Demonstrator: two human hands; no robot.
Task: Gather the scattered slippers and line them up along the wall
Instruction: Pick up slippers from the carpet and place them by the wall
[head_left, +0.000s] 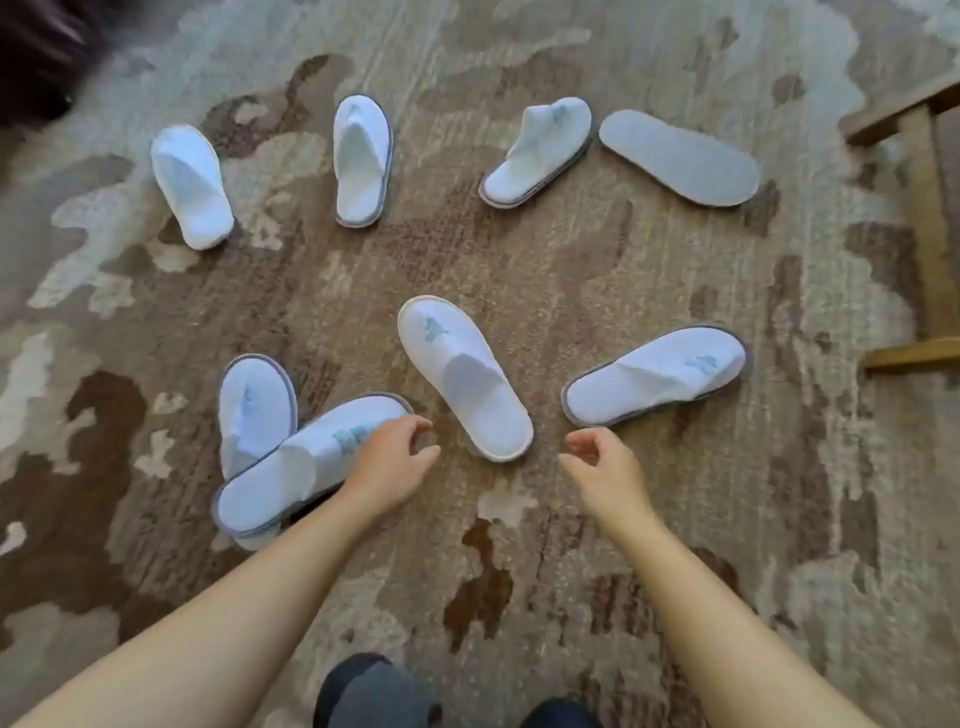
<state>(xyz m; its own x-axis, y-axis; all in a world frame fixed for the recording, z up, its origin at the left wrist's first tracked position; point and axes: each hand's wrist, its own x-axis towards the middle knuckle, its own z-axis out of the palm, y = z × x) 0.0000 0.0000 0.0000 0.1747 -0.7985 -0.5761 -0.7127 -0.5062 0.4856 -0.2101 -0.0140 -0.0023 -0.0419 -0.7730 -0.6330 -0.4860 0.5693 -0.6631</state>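
Several white slippers lie scattered on a patterned carpet (519, 270). Nearest me, a cream-edged slipper (462, 376) lies between my hands. To its left a grey-edged slipper (306, 462) lies across another slipper (252, 410). A further slipper (657, 374) lies at the right. Farther off are a slipper (191, 184), a slipper (362, 158), a slipper (537, 150) and an upturned slipper (678, 157) showing its sole. My left hand (389, 462) hovers by the toe of the crossed slipper, fingers loosely curled, holding nothing. My right hand (605, 465) hangs loosely curled and empty, near the cream-edged slipper's heel.
A wooden furniture frame (924, 228) stands at the right edge. A dark object (36, 57) fills the top left corner. My feet in dark footwear (374, 693) show at the bottom. No wall is in view.
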